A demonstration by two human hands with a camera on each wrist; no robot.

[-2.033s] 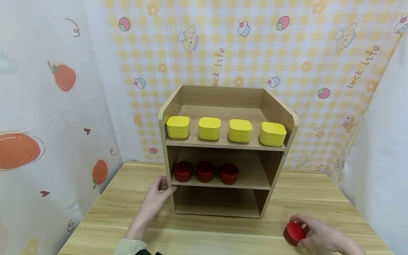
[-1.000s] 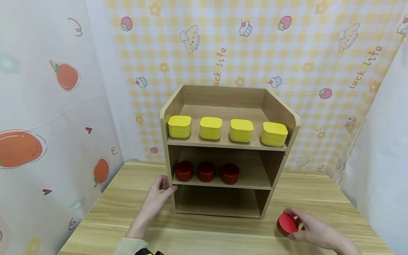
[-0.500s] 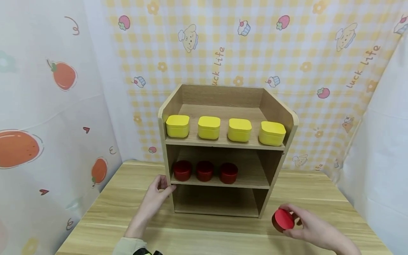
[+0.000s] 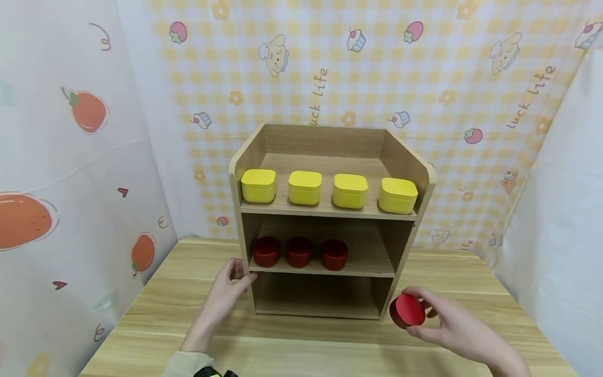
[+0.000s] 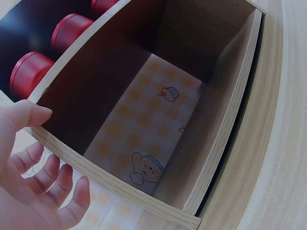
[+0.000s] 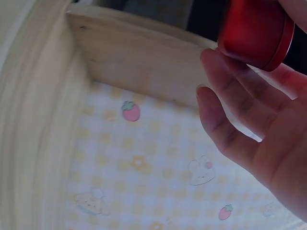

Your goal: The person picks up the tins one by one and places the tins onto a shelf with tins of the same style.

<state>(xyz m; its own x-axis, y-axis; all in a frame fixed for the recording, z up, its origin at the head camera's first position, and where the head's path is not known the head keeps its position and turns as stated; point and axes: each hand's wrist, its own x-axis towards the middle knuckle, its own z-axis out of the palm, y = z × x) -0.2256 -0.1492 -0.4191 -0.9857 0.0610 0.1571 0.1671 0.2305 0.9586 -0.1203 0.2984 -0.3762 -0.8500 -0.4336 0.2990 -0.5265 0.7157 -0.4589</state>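
Note:
My left hand holds the left side panel of a small wooden shelf unit; in the left wrist view the thumb lies at the panel's front edge and the fingers are on its outer side. My right hand grips a round red lidded tin between thumb and fingers, tilted, just off the shelf's lower right corner. In the right wrist view the same tin shows beside the side panel. Three matching red tins stand in a row on the middle shelf, toward the left.
Several yellow rounded-square tins line the front of the top shelf. The unit stands on a wood-grain table. A checked, printed cloth hangs behind it, with white cloths at left and right.
My right hand has carried the red tin up and to the left, toward the shelf's right side. The left hand has kept its place on the side panel.

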